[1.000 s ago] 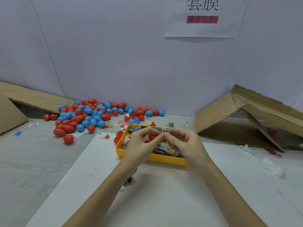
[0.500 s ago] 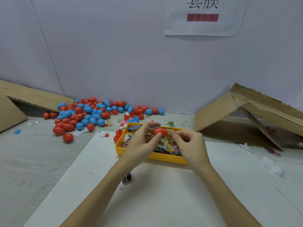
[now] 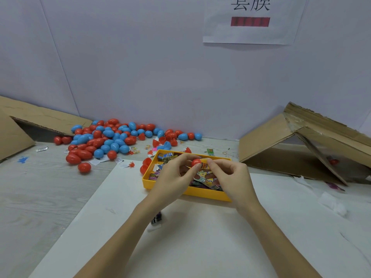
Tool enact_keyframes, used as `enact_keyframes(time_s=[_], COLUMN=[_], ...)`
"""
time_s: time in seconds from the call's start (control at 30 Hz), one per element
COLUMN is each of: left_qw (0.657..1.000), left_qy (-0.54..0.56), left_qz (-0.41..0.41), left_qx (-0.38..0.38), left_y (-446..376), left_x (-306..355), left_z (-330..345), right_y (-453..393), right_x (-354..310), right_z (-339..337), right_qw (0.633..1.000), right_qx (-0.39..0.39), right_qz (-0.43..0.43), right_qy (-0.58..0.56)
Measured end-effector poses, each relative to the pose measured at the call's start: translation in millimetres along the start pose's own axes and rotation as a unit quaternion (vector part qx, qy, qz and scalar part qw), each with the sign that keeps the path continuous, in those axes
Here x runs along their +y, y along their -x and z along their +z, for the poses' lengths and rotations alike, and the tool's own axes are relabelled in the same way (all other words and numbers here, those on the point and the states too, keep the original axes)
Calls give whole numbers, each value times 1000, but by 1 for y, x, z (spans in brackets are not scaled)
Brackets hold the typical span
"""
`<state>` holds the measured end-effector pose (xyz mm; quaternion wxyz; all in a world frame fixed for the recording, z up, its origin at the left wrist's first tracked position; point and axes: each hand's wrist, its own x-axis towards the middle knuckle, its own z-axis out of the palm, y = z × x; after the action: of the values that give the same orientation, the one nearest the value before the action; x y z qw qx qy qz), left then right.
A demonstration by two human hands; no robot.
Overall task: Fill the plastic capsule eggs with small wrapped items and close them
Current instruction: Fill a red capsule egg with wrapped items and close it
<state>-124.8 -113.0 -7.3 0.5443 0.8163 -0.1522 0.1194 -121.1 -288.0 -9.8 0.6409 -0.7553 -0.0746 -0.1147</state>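
My left hand (image 3: 174, 177) pinches a red egg half (image 3: 195, 162) between thumb and fingers above the yellow tray (image 3: 188, 191). My right hand (image 3: 230, 175) pinches a small yellow wrapped item (image 3: 204, 165) right against that red half. The tray holds several colourful wrapped items (image 3: 202, 176). A heap of red and blue capsule eggs (image 3: 108, 139) lies at the back left by the wall. Two red halves (image 3: 145, 165) sit just left of the tray.
The tray rests on a white sheet (image 3: 200, 237) over a grey wooden table. Folded cardboard stands at the left (image 3: 30, 121) and right (image 3: 301, 141). A small wrapper (image 3: 156, 219) lies under my left forearm. Paper scraps (image 3: 331, 203) lie at the right.
The red egg half came into view in my left fingers, and the right hand has brought the wrapped item up against it. Both hands stayed above the tray.
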Motion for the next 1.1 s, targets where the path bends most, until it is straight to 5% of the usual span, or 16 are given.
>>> enact_keyframes(time_s=[1.1], left_qw=[999], left_qy=[10], left_qz=[43], left_qx=[29], left_y=[2], left_x=[1], left_z=[-1], right_y=[2], right_x=[-3], right_z=[3], right_qw=[997], right_qx=[-25], right_qz=[-25], right_qy=[-64])
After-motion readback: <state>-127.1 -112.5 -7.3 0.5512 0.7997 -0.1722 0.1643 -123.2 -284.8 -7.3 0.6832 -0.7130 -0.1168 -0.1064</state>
